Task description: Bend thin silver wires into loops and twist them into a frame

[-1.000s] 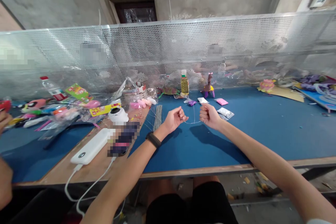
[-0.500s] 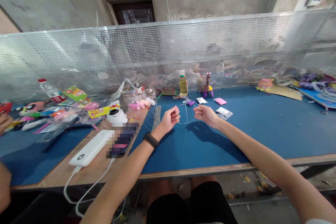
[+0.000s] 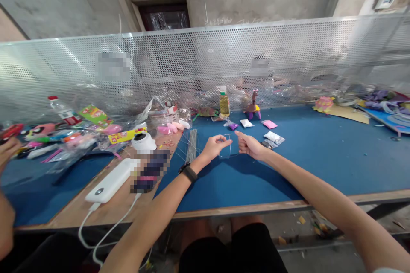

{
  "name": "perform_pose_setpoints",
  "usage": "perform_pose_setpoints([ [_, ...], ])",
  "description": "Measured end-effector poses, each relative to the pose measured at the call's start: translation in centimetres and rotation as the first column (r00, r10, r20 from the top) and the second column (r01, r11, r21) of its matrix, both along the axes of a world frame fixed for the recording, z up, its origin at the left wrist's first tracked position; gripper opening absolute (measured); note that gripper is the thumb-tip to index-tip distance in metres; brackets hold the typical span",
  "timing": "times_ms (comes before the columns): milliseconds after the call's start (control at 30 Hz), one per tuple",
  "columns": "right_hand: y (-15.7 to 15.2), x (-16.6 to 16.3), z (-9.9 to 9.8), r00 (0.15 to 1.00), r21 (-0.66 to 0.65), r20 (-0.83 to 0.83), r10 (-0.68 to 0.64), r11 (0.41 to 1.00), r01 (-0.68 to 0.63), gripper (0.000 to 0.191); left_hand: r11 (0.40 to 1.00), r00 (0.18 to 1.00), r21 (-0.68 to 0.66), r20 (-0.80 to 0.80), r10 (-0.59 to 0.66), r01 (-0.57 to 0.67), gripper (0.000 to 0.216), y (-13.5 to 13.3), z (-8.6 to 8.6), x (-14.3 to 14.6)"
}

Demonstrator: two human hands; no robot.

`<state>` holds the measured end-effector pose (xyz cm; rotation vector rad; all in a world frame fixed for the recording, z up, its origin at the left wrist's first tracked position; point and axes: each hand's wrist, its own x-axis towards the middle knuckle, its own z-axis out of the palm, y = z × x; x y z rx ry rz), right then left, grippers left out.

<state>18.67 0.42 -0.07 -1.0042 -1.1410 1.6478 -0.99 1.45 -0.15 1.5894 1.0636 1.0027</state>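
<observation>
A thin bent wire [image 3: 229,148] spans the gap between my two hands above the blue table. It forms a loop with an upright piece across it. My left hand [image 3: 217,147], with a dark band on its wrist, pinches the wire's left side. My right hand [image 3: 250,145] has its fingers curled round the right side, thumb pointing up; the exact grip is too small to make out. Left of my left hand lies a bundle of straight wires [image 3: 192,143]. Beyond my hands are a purple packet [image 3: 232,126], a white packet [image 3: 246,123] and a pink packet [image 3: 269,124].
An oil bottle [image 3: 224,103] and a long-necked clay figure [image 3: 253,108] stand before the perforated metal screen [image 3: 179,59]. Left are a white power bank [image 3: 110,182], a phone [image 3: 150,172] and a white camera [image 3: 144,142]. Another person's hand [image 3: 9,149] is at far left.
My left hand has shifted right and down slightly, turning so its thumb points right. My right hand's fingers have curled in. The wire loop between them looks narrower.
</observation>
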Motion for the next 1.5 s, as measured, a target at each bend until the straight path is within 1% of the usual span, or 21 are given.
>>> perform_pose_setpoints([
  [200,0.0,-0.4,0.0,0.997,0.011,0.025,-0.067,0.998,0.067,0.062,0.999,1.000,0.027,0.010,0.028,-0.028,0.039,0.4,-0.7,0.3],
  [367,0.4,-0.2,-0.2,0.994,0.073,0.054,-0.096,0.993,0.092,0.061,0.997,0.998,0.049,0.012,0.062,-0.063,0.035,0.4,-0.6,0.4],
  [433,0.5,0.0,-0.4,0.993,0.100,0.049,-0.104,0.990,0.098,0.060,1.000,1.000,0.024,0.021,0.015,-0.016,0.034,0.3,-0.4,0.1],
  [500,0.6,0.2,-0.5,0.995,0.112,0.031,-0.092,0.990,0.088,0.057,0.996,0.996,-0.029,0.038,-0.078,0.080,0.041,0.1,-0.2,-0.2],
  [567,0.7,0.3,-0.7,0.997,0.127,0.025,-0.071,0.990,0.067,0.054,0.980,0.983,-0.088,0.060,-0.175,0.179,0.050,0.1,0.0,-0.7],
  [633,0.8,0.4,-0.7,0.997,0.163,0.045,-0.065,0.985,0.056,0.053,0.962,0.968,-0.118,0.084,-0.236,0.245,0.055,0.2,-0.1,-1.0],
  [833,0.7,0.7,-0.5,0.987,0.291,0.137,-0.080,0.956,0.037,0.056,0.944,0.948,-0.129,0.141,-0.287,0.305,0.054,0.8,-0.4,-1.5],
  [933,0.6,0.9,-0.6,0.985,0.293,0.169,-0.040,0.956,-0.011,0.053,0.947,0.946,-0.125,0.179,-0.272,0.296,0.055,0.9,-0.4,-1.6],
  [1000,0.6,1.0,-0.7,0.980,0.272,0.199,-0.025,0.962,-0.031,0.052,0.964,0.950,-0.108,0.227,-0.214,0.244,0.053,0.9,-0.3,-1.6],
  [1067,0.6,1.0,-0.7,0.970,0.267,0.238,-0.041,0.963,-0.025,0.054,0.972,0.945,-0.112,0.279,-0.169,0.207,0.053,0.9,-0.3,-1.5],
  [1200,0.9,1.0,-0.8,0.951,0.330,0.298,-0.079,0.944,-0.025,0.061,0.954,0.918,-0.181,0.361,-0.164,0.241,0.054,0.6,-0.1,-1.1],
  [1267,1.1,1.0,-0.9,0.948,0.360,0.306,-0.084,0.932,-0.034,0.063,0.951,0.911,-0.197,0.385,-0.149,0.239,0.053,0.5,0.0,-1.0],
  [1367,1.2,1.1,-0.8,0.949,0.375,0.303,-0.082,0.926,-0.039,0.063,0.955,0.919,-0.200,0.371,-0.131,0.217,0.054,0.4,0.1,-0.9],
  [1500,0.7,0.9,-0.5,0.957,0.342,0.281,-0.070,0.939,-0.031,0.064,0.962,0.936,-0.164,0.313,-0.159,0.218,0.051,0.3,0.0,-1.0],
])
